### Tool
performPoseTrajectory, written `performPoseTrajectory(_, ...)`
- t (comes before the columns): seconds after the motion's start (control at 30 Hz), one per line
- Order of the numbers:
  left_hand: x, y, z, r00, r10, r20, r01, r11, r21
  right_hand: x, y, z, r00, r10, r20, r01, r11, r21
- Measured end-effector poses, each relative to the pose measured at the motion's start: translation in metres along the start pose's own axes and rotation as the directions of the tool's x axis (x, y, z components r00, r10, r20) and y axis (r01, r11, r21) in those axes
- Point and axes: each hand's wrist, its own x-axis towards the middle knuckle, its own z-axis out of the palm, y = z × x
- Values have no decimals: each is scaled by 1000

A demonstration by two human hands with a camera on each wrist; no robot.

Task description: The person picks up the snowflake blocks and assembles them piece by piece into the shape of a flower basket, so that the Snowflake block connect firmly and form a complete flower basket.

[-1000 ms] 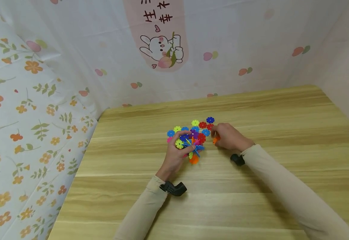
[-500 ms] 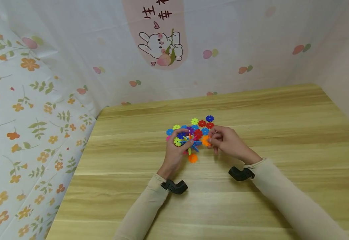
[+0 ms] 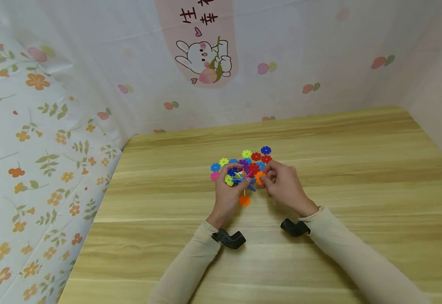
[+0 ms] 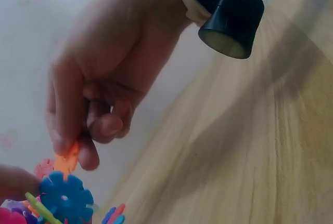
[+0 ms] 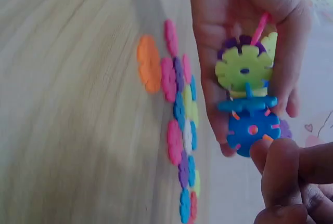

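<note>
In the head view my left hand (image 3: 226,194) holds a cluster of slotted-together snowflake discs between curled fingers and thumb. The right wrist view shows that disc cluster (image 5: 244,70) with yellow, purple and pink pieces and a blue disc (image 5: 253,130) at its near end. My right hand (image 3: 286,188) pinches an orange snowflake disc (image 3: 260,177) between thumb and index finger. In the left wrist view this orange piece (image 4: 66,160) stands on edge right at the rim of a blue disc (image 4: 67,198). My right fingertips partly cover it.
Loose snowflake discs, among them a red disc (image 3: 256,156) and a yellow-green disc (image 3: 223,161), lie on the wooden table (image 3: 168,253) behind my hands. Another orange disc (image 3: 245,200) lies nearer me. A patterned curtain (image 3: 297,42) hangs along the table's far edge.
My right hand has moved left from the loose discs' right side, bringing the orange disc up to the cluster. My left hand keeps its hold and has shifted slightly right since half a second ago.
</note>
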Motion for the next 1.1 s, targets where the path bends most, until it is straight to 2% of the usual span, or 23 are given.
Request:
performPoseTrajectory(0.13,0,2,3,1000,19,-5,-19,1000,-2,1,-3,-1,999,33,21,-35,997,69)
performPoseTrajectory(0.3,3,4,4,999,34,8,-34,999,26,7,-3,-6,998,42,57,-45,997,60)
performPoseTrajectory(0.37,3,6,2,999,19,39,-20,1000,22,10,0,-10,995,58,87,-63,996,56)
performPoseTrajectory(0.47,3,8,-4,992,-19,122,21,1000,-20,15,5,-17,988,84,127,-91,995,51)
performPoseTrajectory(0.6,4,9,-15,968,-80,236,106,989,-99,21,10,-26,980,79,183,-84,996,17)
performPoseTrajectory(0.67,4,10,-19,953,-99,285,130,987,-92,24,12,-28,974,73,214,-74,997,-4)
performPoseTrajectory(0.87,4,9,-19,898,-101,429,98,995,30,31,13,-25,957,50,287,-55,998,7)
performPoseTrajectory(0.93,3,6,-19,888,-106,447,95,994,48,32,13,-22,952,39,303,-47,999,18)
performPoseTrajectory(1.0,2,4,-19,889,-115,442,100,993,57,34,15,-19,951,42,307,-52,998,22)
performPoseTrajectory(1.1,1,3,-23,908,-124,401,103,992,73,36,22,-20,952,75,296,-79,997,-1)
